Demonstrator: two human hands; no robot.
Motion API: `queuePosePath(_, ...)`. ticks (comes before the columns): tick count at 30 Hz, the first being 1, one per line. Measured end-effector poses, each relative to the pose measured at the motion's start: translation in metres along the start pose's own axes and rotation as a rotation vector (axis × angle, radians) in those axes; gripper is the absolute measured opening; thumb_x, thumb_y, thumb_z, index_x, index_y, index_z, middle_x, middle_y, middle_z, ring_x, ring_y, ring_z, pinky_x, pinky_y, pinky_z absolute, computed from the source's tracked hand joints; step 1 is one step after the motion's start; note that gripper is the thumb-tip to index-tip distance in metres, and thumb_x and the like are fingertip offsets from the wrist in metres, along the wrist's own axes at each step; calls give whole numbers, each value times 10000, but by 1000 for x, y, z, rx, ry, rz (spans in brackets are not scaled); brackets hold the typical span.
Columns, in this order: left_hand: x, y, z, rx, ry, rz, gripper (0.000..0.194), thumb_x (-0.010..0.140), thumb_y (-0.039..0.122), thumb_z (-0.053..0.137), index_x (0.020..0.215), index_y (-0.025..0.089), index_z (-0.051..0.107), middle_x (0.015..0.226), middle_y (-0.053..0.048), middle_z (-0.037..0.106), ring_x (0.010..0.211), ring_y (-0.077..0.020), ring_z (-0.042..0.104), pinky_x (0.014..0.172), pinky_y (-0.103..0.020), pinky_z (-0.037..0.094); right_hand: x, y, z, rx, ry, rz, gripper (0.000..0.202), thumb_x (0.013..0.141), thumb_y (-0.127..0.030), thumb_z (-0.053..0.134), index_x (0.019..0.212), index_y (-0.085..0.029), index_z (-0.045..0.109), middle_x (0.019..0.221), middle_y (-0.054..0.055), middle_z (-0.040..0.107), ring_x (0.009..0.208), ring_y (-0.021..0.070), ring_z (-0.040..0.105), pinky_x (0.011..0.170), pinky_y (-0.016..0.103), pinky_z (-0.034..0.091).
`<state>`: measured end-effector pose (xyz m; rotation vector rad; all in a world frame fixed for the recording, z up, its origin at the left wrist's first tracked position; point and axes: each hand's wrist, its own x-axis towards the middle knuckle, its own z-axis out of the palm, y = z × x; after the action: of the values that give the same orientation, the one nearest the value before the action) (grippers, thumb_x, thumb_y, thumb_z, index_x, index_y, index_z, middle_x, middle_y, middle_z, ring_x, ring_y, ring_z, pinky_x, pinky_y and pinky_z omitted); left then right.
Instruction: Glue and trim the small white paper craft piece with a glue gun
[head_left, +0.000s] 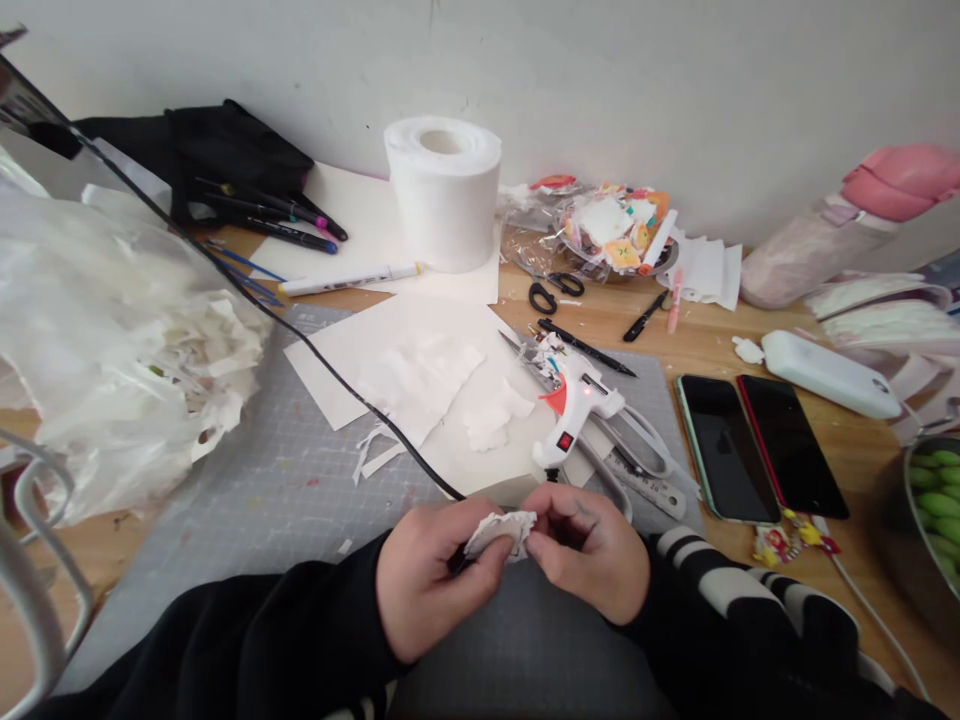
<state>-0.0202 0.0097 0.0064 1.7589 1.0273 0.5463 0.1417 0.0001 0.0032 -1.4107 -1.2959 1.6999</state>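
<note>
A small white piece of paper (501,530) with ragged edges is held low over the grey cutting mat. My left hand (439,575) pinches it between thumb and fingers. The fingertips of my right hand (589,550) close on its right edge. Just beyond my hands lies a white hot glue gun (577,410) with an orange tip and a lit red switch. Scissors with pale handles (645,440) and a metal ruler (649,490) lie beside it. Torn paper pieces (427,375) rest on white sheets in front of my hands.
A black cable (322,370) runs across the cutting mat (300,540). A plastic bag of scraps (135,330) stands left. Behind are a paper roll (444,200), pens (285,220) and a bowl of cut-outs (615,230). Two phones (724,450) and a pink-capped bottle (825,240) are right.
</note>
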Motion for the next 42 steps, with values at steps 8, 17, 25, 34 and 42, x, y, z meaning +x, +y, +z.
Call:
queuePosePath(8, 1, 0, 0, -94, -16, -91, 227, 798, 235, 410, 586, 184, 474, 452, 46, 494, 432, -88, 457, 474, -190, 365, -1, 0, 0, 89, -1, 27, 128, 619, -257, 528, 685, -148, 514, 534, -42, 442, 461, 58, 368, 443, 201, 298)
queuePosePath(17, 0, -2, 0, -59, -20, -52, 226, 792, 199, 413, 573, 181, 464, 454, 50, 490, 430, -81, 461, 465, -186, 355, -1, 0, -2, 68, -20, 9, 102, 643, -253, 523, 674, -158, 500, 535, -47, 430, 467, 59, 362, 444, 201, 299)
queuePosePath(25, 1, -2, 2, -38, -15, -18, 185, 777, 164, 427, 612, 176, 510, 464, 59, 496, 440, -76, 454, 465, -182, 348, 0, -1, -1, 47, -10, 27, 87, 624, -226, 542, 622, -172, 474, 491, -69, 402, 438, 45, 341, 414, 183, 282)
queuePosePath(34, 1, 2, -1, -105, 19, -108, 227, 793, 216, 414, 577, 182, 474, 455, 50, 503, 437, -82, 482, 493, -182, 387, -1, 2, -2, 88, -23, 12, 76, 644, -227, 539, 678, -165, 512, 521, -58, 432, 455, 54, 359, 439, 199, 301)
queuePosePath(42, 0, 3, 0, -106, 21, -118, 229, 796, 223, 414, 580, 182, 478, 456, 49, 504, 440, -85, 488, 497, -185, 391, -1, 3, -1, 71, -39, 20, 76, 638, -221, 562, 661, -165, 517, 519, -56, 434, 458, 52, 364, 430, 190, 297)
